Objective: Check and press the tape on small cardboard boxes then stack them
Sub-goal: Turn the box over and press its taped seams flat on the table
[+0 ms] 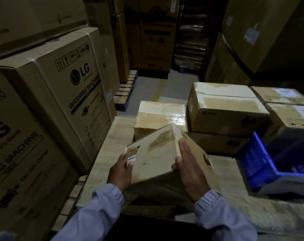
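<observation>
In a dim warehouse aisle, seen from head height looking down, a small cardboard box is held tilted in the air between two hands, just above a flat cardboard sheet that covers the work surface. Its broad face slopes up and away from the viewer. The face carries printed handling symbols, and a white label sits at the near left corner. The left hand grips that corner, fingers curled round the edge beside the label. The right hand lies flat against the box's right side, fingers straight and together, pressing on it rather than closing round it. Both arms wear pale blue sleeves.

Just behind the held box, a taped box stands on the sheet, its top glossy with clear tape. Touching its right side is a stack of two: an upper box resting on a lower box. Further right stand white-labelled boxes, one behind the other. A blue plastic crate sits at the near right, tilted, apart from the right hand.

Along the left, tall washing machine cartons printed with the LG logo are stacked high. Beyond them a wooden pallet lies on the grey floor, with more cartons in shadow at the back.
</observation>
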The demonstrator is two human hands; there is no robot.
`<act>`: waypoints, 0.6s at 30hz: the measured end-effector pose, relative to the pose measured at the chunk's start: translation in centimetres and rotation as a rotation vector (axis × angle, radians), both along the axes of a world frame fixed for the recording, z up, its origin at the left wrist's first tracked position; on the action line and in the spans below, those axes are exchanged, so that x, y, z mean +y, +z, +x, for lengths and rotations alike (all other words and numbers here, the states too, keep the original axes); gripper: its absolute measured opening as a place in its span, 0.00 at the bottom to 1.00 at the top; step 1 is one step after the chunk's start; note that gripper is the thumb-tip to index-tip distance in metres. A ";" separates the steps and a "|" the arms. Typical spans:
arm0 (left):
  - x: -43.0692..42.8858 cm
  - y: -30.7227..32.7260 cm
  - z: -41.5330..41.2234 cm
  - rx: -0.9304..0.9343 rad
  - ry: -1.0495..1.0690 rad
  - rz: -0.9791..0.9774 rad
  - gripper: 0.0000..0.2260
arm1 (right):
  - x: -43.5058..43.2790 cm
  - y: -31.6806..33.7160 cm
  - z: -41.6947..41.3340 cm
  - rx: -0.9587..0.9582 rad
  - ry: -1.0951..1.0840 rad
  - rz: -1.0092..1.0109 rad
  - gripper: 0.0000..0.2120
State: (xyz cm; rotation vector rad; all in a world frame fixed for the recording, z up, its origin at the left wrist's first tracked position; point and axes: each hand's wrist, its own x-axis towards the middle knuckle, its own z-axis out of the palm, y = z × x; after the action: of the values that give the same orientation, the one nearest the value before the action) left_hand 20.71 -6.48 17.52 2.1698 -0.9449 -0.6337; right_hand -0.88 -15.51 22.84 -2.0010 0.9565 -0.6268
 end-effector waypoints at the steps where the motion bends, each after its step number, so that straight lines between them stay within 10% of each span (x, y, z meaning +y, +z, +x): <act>1: 0.1 0.6 -0.1 0.032 -0.024 -0.026 0.20 | 0.1 -0.6 0.4 0.042 0.051 0.007 0.31; 7: 1.0 5.9 -1.1 0.417 -0.083 -0.242 0.30 | 0.7 -4.6 1.4 0.328 0.125 -0.105 0.30; 18: 3.1 -1.4 0.3 0.361 0.048 -0.097 0.27 | 0.8 -5.2 3.9 0.561 0.230 -0.291 0.38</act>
State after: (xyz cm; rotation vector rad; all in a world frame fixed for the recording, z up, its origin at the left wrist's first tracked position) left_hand 21.01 -3.33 16.15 1.9014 -0.7121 -0.8996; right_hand 2.98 -14.69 17.68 -2.5747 0.9668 -0.0690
